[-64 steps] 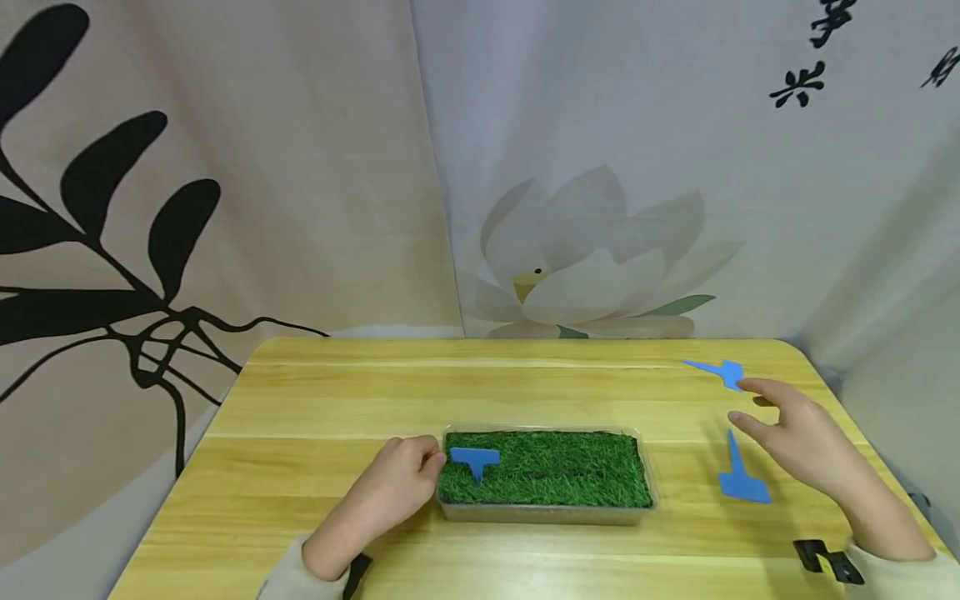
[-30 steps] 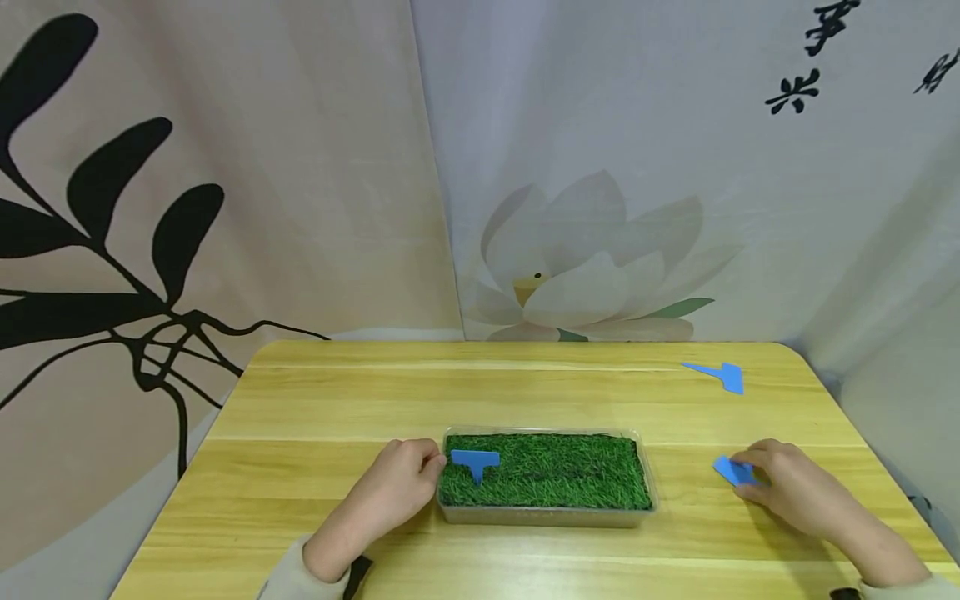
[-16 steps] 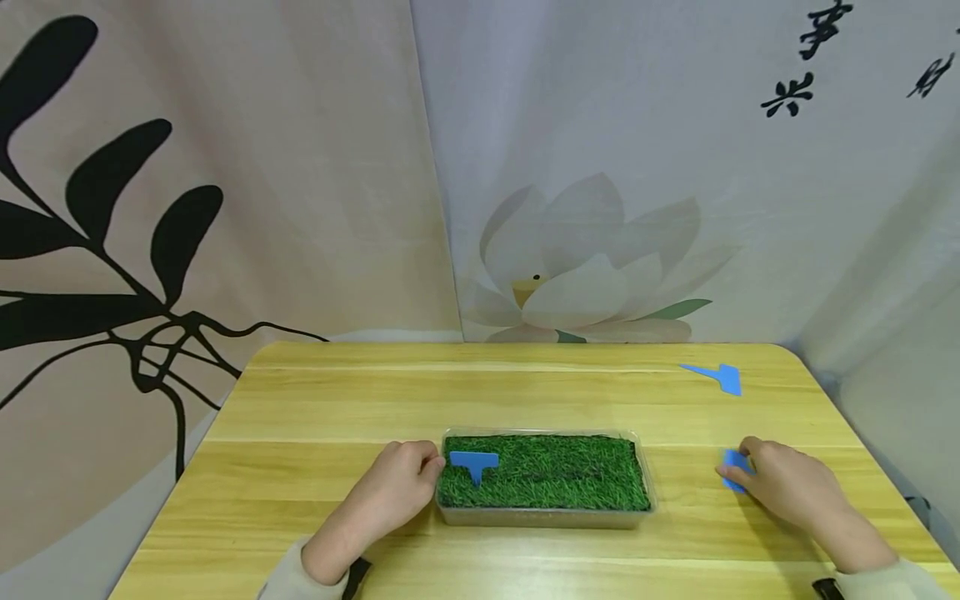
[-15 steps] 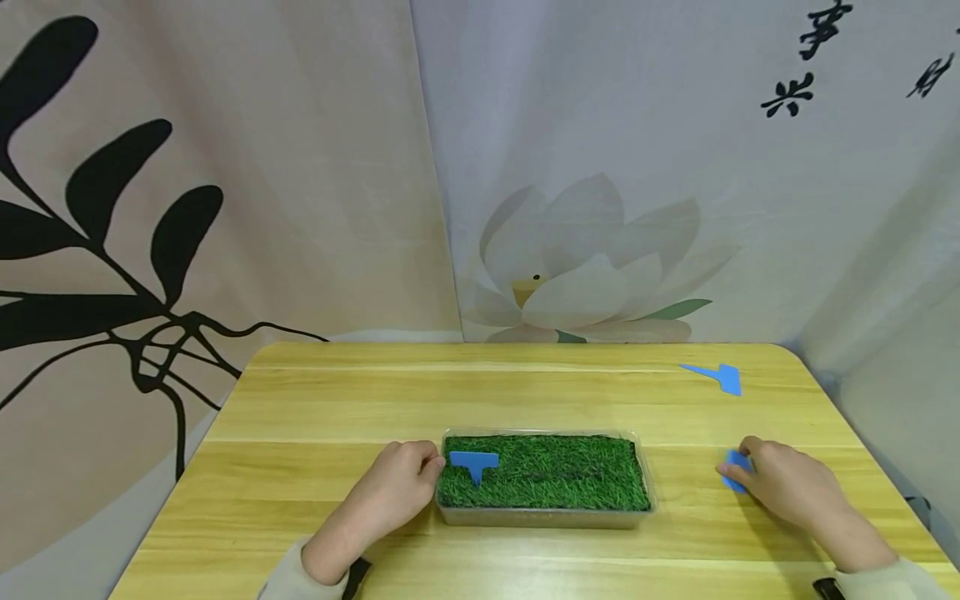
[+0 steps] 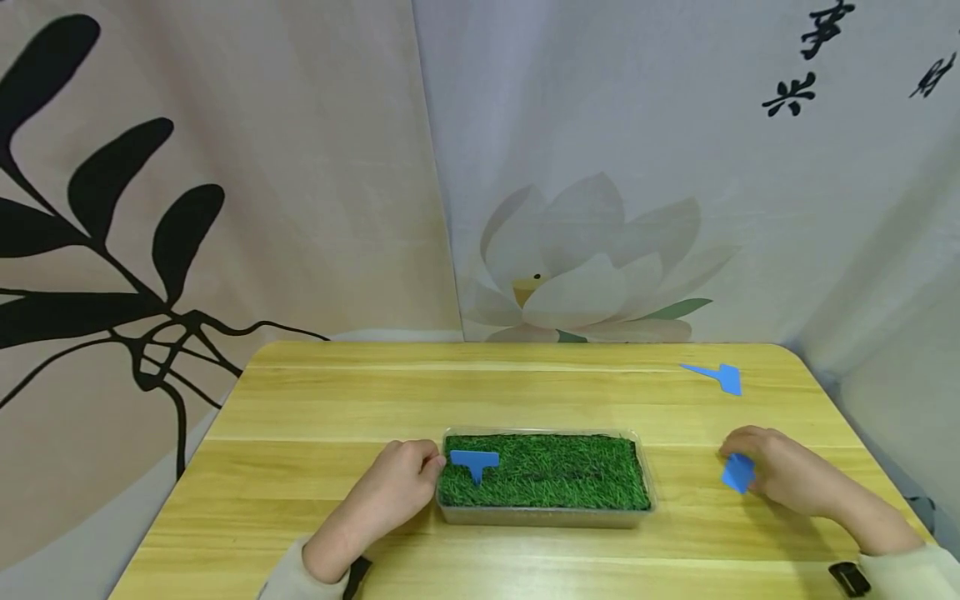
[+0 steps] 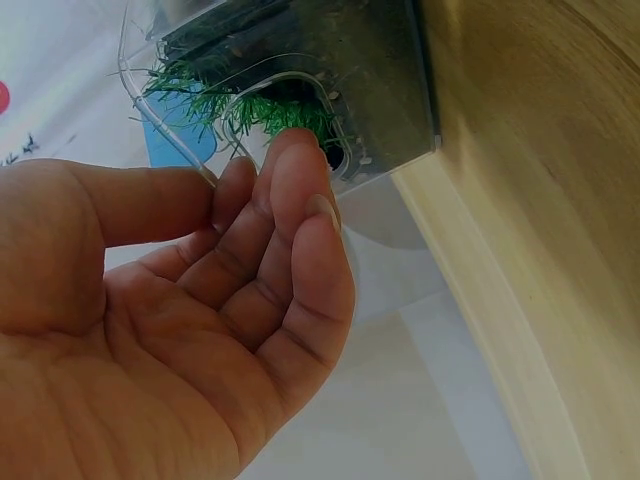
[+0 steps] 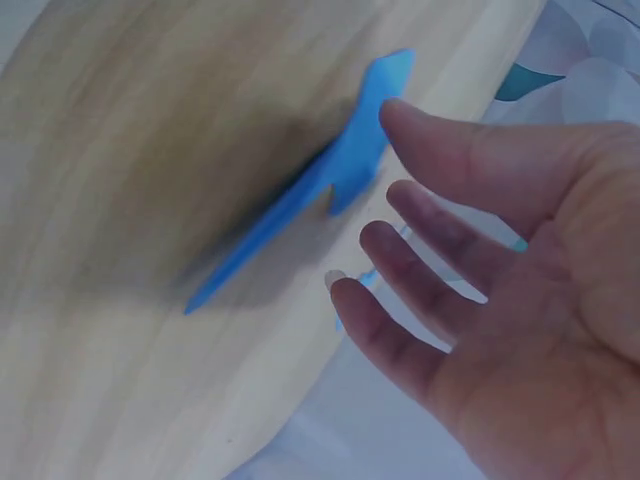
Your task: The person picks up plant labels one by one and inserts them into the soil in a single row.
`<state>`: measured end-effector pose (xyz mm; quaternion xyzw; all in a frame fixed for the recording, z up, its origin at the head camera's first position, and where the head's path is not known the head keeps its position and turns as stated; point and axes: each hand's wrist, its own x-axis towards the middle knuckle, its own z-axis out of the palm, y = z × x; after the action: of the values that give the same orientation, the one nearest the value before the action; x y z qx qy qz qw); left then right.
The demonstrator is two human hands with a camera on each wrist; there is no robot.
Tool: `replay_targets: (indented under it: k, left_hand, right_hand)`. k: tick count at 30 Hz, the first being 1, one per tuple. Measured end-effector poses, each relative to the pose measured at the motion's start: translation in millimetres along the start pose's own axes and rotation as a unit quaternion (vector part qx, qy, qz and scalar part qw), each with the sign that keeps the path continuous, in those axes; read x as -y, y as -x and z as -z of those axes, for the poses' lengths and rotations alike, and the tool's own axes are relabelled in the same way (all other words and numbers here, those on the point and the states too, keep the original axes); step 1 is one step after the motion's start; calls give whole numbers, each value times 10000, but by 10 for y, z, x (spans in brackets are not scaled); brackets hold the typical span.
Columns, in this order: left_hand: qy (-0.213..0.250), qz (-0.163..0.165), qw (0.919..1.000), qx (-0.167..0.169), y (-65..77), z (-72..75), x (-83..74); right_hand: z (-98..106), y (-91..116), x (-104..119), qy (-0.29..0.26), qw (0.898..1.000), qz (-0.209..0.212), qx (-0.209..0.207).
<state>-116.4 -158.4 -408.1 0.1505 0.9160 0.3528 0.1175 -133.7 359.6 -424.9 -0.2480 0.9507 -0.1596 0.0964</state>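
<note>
A shallow clear plastic tray (image 5: 547,517) filled with green artificial grass (image 5: 558,475) stands mid-table. My left hand (image 5: 397,487) is at its left end, thumb and index finger pinching the rim, the other fingers curled. In the grass by that end, a blue T-shaped plant label (image 5: 474,459) stands upright. To the right of the tray, my right hand (image 5: 798,477) pinches a second blue plant label (image 7: 352,155) by its broad head between thumb and index finger. Its pointed stem angles away over the tabletop in the right wrist view. The index finger is mostly hidden behind the label.
A third blue plant label (image 5: 727,380) lies flat near the back right of the wooden table (image 5: 360,392), its point to the left. Behind the table hangs a pale printed curtain (image 5: 315,208).
My right hand has come down from between the two right-hand labels and taken hold of the nearer one, turning it in its fingers. My left hand and the tray stay put.
</note>
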Motion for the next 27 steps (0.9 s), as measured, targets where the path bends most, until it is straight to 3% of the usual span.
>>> replay_targets:
  k: [5, 8, 20, 27]
  left_hand:
    - [-48, -25, 10000, -30, 2, 3, -2]
    - [-43, -35, 10000, -37, 5, 7, -2]
    - [-5, 9, 10000, -10, 8, 9, 7]
    - [70, 30, 10000, 7, 6, 2, 5]
  right_hand:
    - [-48, -23, -64, 101, 9998, 135, -82]
    - [-58, -17, -91, 81, 9998, -84, -174]
    - [-34, -19, -130, -91, 9920, -1254, 127]
    - [-5, -1, -135, -191, 9928, -1182, -96]
